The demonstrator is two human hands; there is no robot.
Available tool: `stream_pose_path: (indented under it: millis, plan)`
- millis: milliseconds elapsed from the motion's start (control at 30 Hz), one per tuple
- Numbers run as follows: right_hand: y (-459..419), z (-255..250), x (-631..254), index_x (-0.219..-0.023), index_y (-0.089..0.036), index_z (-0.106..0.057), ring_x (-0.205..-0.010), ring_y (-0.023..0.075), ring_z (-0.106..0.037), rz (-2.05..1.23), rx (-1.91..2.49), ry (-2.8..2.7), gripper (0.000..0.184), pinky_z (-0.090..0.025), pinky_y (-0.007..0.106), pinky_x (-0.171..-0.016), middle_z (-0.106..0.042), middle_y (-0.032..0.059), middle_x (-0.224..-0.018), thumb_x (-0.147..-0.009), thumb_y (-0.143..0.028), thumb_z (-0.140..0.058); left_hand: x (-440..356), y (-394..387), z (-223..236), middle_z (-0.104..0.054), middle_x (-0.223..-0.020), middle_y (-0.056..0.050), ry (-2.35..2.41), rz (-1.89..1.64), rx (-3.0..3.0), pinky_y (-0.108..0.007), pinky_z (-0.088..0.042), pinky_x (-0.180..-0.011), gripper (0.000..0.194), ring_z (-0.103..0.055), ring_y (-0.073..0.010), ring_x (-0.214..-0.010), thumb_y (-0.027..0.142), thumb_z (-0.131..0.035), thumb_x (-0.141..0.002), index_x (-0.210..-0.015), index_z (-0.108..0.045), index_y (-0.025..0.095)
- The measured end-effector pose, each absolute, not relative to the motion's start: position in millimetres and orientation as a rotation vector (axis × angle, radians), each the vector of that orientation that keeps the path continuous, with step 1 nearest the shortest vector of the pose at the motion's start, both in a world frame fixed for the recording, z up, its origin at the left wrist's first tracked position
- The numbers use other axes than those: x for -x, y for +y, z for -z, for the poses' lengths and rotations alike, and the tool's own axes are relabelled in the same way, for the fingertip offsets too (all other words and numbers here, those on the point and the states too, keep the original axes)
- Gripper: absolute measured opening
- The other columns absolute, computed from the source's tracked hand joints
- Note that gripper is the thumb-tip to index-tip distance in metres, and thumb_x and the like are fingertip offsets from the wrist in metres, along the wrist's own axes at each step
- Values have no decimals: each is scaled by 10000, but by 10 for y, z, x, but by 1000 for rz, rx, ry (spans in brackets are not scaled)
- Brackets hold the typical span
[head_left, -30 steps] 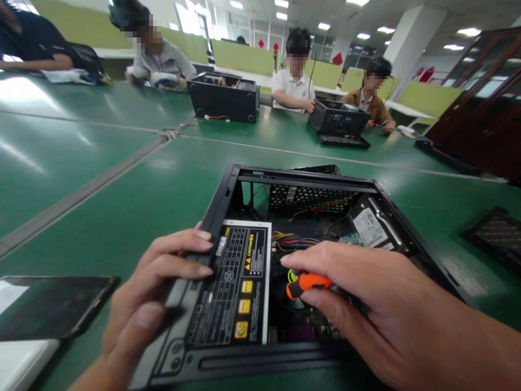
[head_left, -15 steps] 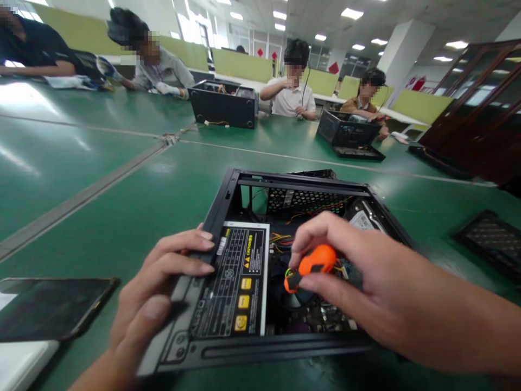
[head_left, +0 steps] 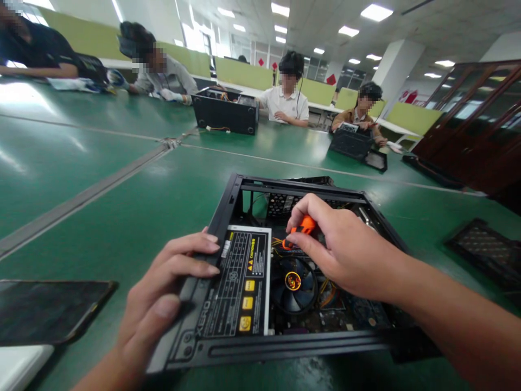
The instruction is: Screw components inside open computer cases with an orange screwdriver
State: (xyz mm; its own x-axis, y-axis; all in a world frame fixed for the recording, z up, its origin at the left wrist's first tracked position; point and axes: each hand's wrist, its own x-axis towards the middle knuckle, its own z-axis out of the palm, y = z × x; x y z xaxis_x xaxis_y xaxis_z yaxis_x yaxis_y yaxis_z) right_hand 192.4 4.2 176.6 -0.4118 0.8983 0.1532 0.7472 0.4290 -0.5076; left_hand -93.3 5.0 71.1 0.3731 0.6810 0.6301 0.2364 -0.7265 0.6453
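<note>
Head view: green table (head_left: 122, 195) supporting an open desktop computer case (head_left: 293, 345). Inside it, at the left, lies the power supply unit (head_left: 240, 282), label upward. Right hand (head_left: 345, 244): thumb and fingers pinched together. Left hand (head_left: 163, 288): clamped on the case's left edge. Cooling fan (head_left: 299, 282): newly exposed. Orange-and-black screwdriver handle (head_left: 307, 224), in the right hand's pinch: shifted from above the fan towards the far side, suggesting a changed working spot; tip hidden.
</note>
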Motion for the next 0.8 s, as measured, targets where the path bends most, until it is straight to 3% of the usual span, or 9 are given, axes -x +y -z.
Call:
stream_pose_path:
  millis: [167,433,633,800]
  plan:
    - [41,-1743,-1896,-1008,-221,-499,-713,139,-575,-546,1395,-2306,96,-367,256,-640,-651,-11,-860,-953,-202,-576,869,17,-720,-588,-1183,-48,828,-1381,-2118,-487,-340,-1178,321,-519,-282,-1176,420,-374,-967,-1024,-660,287]
    - [26,-1766,-1924,-1001,-223,-497,-713,149,-576,-526,1392,-2269,95,-377,273,-658,-643,-9,-853,-945,-199,-570,726,-25,-704,-613,-1107,-64,894,-1531,-2007,-526,-349,-1151,332,-540,-309,-1140,459,-384,-958,-941,-662,278]
    - [22,-1741,-1899,-1000,-222,-503,-676,142,-561,-506,1398,-2297,86,-368,263,-634,-637,-12,-828,-950,-202,-570,736,-28,-706,-611,-1118,-61,884,-1534,-2011,-503,-352,-1153,317,-535,-294,-1142,436,-385,-957,-945,-657,273]
    - [127,-1692,-1800,-1022,-213,-523,-658,155,-573,-294,1376,-2352,202,-378,273,-636,-645,-10,-815,-937,-345,-650,709,-35,-728,-620,-1123,-47,865,-1527,-1997,-458,-358,-1159,318,-542,-271,-1149,436,-400,-958,-950,-670,269]
